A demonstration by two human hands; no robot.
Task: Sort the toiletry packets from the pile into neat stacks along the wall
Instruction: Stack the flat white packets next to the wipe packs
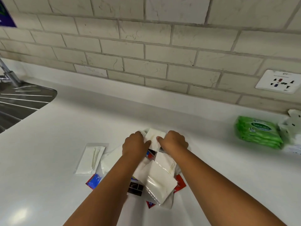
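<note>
White countertop (48, 185) under a wall of pale brick-pattern tile (162, 51), seen from above and behind two bare forearms. Nearest the viewer, a loose pile of packets (156, 181) at centre: clear sleeves over white contents, a dark sachet (136, 187) beneath them, a red sachet (180, 183) poking out at right, a blue-and-red sachet (94, 181) at the pile's left edge. Just left of the pile, lying flat and apart, a clear packet with thin sticks (91, 158). At the pile's far end, left hand (135, 144) and right hand (175, 141) close together, both curled onto one white packet (153, 138), thumbs and fingertips pinching its two sides, packet tilted up off the heap. Further back at right, a stack of green wipe packs (259, 132) labelled Sanicare, near the wall, touching or just beside a cluster of white packets (291, 129) cut by the frame edge; contact not clear through blur. Far left, a steel sink drainer (21, 101) and tap base (11, 75). On the tile at right, a white socket plate (279, 81). Purple-edged object (6, 13) in the top left corner, unreadable.
</note>
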